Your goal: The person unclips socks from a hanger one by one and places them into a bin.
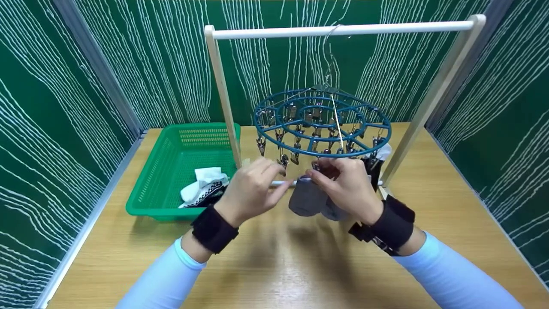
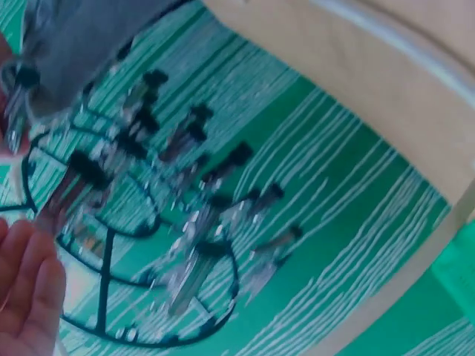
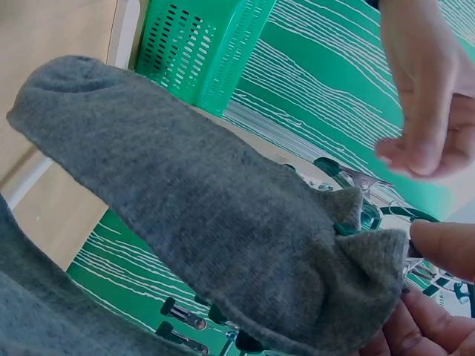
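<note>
Now we scan: green basket (image 1: 163, 212) at far left corner of bench (image 1: 257, 274), white and black garments (image 1: 196, 190) inside. Our left hand (image 1: 253, 186) next, thumb apart from loosely bent fingers, beside dangling clip (image 1: 283, 161). Over bench middle, grey sock (image 1: 306, 198) below near edge of round hanger (image 1: 317, 153), second grey sock (image 1: 333, 211) just beside. Our right hand (image 1: 349, 184): thumb and fingers clamped on first one's cuff. Farther right, black-and-white cloth (image 1: 375, 172) under hanger's right edge.
</note>
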A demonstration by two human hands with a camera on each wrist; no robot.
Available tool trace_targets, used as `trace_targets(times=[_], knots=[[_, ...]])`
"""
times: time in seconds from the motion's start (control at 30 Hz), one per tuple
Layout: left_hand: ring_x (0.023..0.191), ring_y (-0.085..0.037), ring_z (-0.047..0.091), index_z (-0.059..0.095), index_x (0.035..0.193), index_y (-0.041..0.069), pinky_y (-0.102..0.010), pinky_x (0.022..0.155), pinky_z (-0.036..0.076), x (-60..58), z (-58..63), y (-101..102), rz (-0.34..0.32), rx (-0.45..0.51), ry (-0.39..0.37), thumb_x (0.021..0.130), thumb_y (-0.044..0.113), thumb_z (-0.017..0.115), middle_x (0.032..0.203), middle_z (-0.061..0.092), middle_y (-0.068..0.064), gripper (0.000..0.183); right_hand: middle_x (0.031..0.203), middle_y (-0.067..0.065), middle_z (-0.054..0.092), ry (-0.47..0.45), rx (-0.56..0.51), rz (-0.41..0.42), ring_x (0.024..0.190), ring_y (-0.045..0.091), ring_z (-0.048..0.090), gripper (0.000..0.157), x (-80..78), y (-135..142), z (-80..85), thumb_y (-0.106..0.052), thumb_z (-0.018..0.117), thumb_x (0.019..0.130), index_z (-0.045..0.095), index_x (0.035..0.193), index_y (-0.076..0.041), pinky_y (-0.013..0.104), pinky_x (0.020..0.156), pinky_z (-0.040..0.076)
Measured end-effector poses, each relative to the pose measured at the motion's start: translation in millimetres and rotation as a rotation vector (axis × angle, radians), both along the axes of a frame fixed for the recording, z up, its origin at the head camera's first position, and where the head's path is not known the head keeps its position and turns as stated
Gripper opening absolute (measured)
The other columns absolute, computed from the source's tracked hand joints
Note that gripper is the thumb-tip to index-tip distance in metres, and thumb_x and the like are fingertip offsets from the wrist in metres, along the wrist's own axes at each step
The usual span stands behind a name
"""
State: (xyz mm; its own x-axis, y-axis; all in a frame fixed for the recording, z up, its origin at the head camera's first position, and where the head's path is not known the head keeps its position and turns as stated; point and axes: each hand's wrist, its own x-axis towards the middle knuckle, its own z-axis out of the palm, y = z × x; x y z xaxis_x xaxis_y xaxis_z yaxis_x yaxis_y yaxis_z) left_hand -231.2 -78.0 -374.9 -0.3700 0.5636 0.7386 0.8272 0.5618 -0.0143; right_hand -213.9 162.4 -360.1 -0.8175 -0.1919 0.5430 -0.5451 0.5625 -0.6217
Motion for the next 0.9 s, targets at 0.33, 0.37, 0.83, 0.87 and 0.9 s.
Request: trace_targets(times=[0.33,0.37,0.83,0.87,0.9], knots=[[0.083,-0.024,0.077,0.075,0.109,0.002,-0.037,0.074,0.067,-3.0,-26.3,12,0.068,-0.169,-0.340,0.098,0.039,0.083,0.094,0.079,-0.011,0.040,0.097,0.020,0.083,-0.017,-0.009,-0.004,0.077,0.027,0.078,0.019,0.0,0,0.5,-0.007,0.082,0.096,0.080,0.108,0.008,0.013,0.068,0.056],[0.085,-0.025,0.078,0.075,0.113,0.002,-0.038,0.076,0.068,-4.4,-28.2,13,0.080,-0.186,-0.380,0.098,0.041,0.082,0.096,0.080,-0.012,0.042,0.097,0.020,0.083,-0.019,-0.012,-0.003,0.078,0.027,0.078,0.019,0.3,0,0.8,-0.007,0.082,0.097,0.080,0.108,0.007,0.013,0.068,0.056],[0.125,-0.025,0.074,0.073,0.135,0.011,-0.044,0.111,0.059,-26.4,-51.5,32,-0.045,-0.004,-1.029,0.099,0.040,0.080,0.131,0.079,-0.006,0.047,0.093,0.016,0.083,0.027,-0.017,0.027,0.073,0.022,0.076,0.017,-0.6,2,-2.1,-0.007,0.083,0.096,0.081,0.105,0.007,0.013,0.064,0.054],[0.124,-0.024,0.074,0.075,0.134,0.011,-0.044,0.110,0.059,-27.6,-52.2,33,-0.073,0.019,-1.046,0.100,0.036,0.079,0.130,0.079,-0.006,0.041,0.093,0.016,0.083,0.029,-0.019,0.030,0.073,0.022,0.076,0.016,-0.6,2,-2.3,-0.007,0.083,0.096,0.081,0.105,0.007,0.013,0.064,0.054],[0.123,-0.024,0.075,0.076,0.132,0.011,-0.044,0.109,0.060,-28.5,-52.7,33,-0.097,0.040,-1.056,0.102,0.030,0.077,0.129,0.080,-0.006,0.036,0.093,0.016,0.083,0.032,-0.020,0.032,0.072,0.022,0.075,0.016,-0.6,2,-2.5,-0.006,0.083,0.096,0.081,0.104,0.007,0.013,0.063,0.054]])
